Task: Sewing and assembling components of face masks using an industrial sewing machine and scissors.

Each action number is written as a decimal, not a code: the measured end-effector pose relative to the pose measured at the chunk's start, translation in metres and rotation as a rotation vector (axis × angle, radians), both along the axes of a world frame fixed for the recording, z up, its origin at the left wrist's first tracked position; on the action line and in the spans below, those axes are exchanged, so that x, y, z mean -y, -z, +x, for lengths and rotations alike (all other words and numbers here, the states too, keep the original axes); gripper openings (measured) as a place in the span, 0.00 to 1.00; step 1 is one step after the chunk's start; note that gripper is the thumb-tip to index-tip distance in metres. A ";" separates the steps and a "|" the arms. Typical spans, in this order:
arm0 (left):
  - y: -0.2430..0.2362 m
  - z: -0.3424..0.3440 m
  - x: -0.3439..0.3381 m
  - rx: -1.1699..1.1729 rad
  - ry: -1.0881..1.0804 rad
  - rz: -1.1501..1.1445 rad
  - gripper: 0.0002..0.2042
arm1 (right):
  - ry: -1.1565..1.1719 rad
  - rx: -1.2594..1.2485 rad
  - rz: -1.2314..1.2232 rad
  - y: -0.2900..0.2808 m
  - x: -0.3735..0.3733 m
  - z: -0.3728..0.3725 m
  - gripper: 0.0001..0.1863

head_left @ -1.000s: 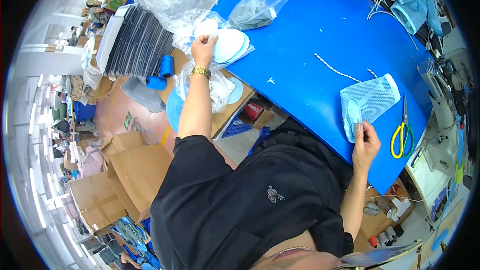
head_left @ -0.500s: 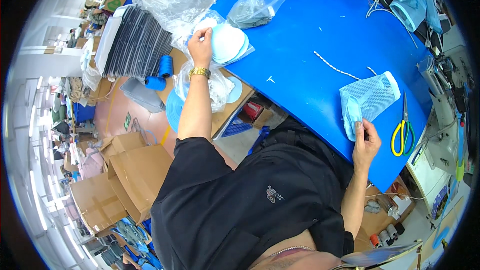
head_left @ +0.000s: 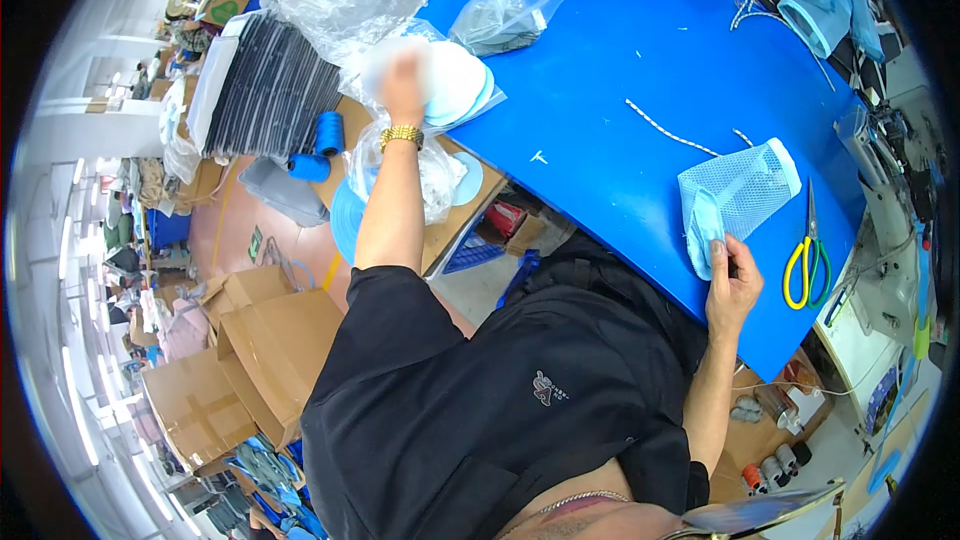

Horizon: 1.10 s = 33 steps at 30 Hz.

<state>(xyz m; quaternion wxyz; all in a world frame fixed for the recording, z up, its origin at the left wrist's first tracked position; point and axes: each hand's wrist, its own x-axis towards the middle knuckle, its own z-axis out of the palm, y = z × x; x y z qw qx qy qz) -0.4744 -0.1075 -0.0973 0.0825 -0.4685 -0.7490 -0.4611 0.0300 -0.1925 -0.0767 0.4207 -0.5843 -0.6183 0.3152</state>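
Observation:
My right hand (head_left: 733, 280) pinches the lower edge of a light-blue mesh bag (head_left: 748, 185) lying on the blue table (head_left: 620, 50). The bag has a plain fabric band at each end. A dark-and-white cord (head_left: 672, 129) extends leftward from beside it. My left hand (head_left: 402, 85) is at the left edge of a stack of pale-blue round fabric pieces (head_left: 455, 85), lying on clear plastic. That hand's fingers are smeared, so their grip does not show. Scissors (head_left: 808, 260) with yellow and green handles lie right of my right hand.
A clear plastic bag (head_left: 515, 5) sits at the table's far edge. Blue thread spools (head_left: 328, 134) stand beside a stack of dark sheets (head_left: 270, 85) on the left. A sewing machine (head_left: 890, 190) borders the right side. Cardboard boxes (head_left: 275, 340) stand on the floor.
My left hand, sharp before with its fingertips at the stack's edge, is now blurred by motion in about the same place. My right hand and the mesh bag have hardly moved.

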 end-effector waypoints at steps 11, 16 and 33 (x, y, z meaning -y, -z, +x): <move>-0.050 0.065 0.011 0.302 0.034 0.159 0.13 | 0.008 -0.026 -0.015 -0.005 0.000 -0.002 0.09; -0.068 0.165 0.018 0.858 0.524 0.101 0.12 | 0.022 -0.251 -0.028 0.003 0.000 0.003 0.03; -0.074 0.316 0.075 0.229 1.151 0.068 0.21 | -0.068 -0.484 -0.123 -0.043 -0.006 -0.024 0.13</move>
